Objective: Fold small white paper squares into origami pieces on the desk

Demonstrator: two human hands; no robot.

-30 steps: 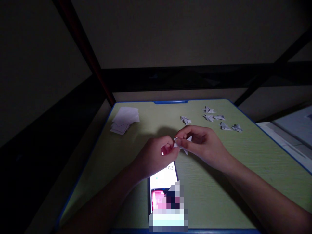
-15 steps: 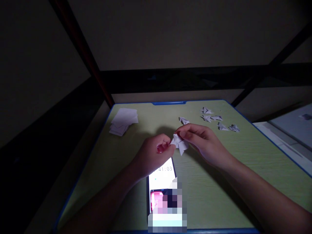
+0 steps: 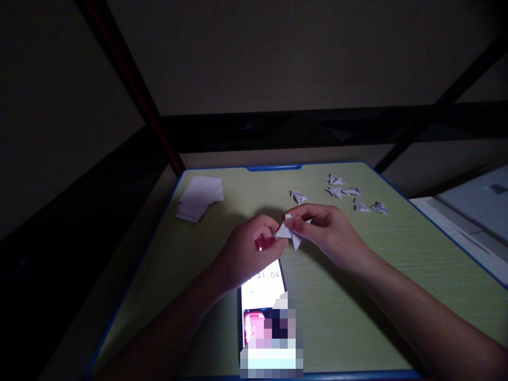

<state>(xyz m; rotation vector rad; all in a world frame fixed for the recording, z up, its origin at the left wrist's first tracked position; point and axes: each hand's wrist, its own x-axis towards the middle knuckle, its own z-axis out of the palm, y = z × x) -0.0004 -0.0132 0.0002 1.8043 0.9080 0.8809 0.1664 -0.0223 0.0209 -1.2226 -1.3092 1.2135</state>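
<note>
Over the middle of a green desk (image 3: 397, 275) with a blue edge, both my hands pinch one small folded white paper piece (image 3: 292, 235). My left hand (image 3: 248, 254) grips its left corner with curled fingers. My right hand (image 3: 329, 233) holds its top and right side between thumb and fingers. The piece hangs just above the desk, its pointed flaps facing down.
A lit phone (image 3: 264, 312) lies on the desk under my left wrist. A stack of white paper sheets (image 3: 199, 197) sits at the back left. Several folded paper pieces (image 3: 349, 197) lie at the back right, with one more (image 3: 297, 197) nearer the middle. Dark frame bars stand behind the desk.
The paper piece has turned a little between my fingers and shows more of its flaps than a second ago. Both hands stay in nearly the same place.
</note>
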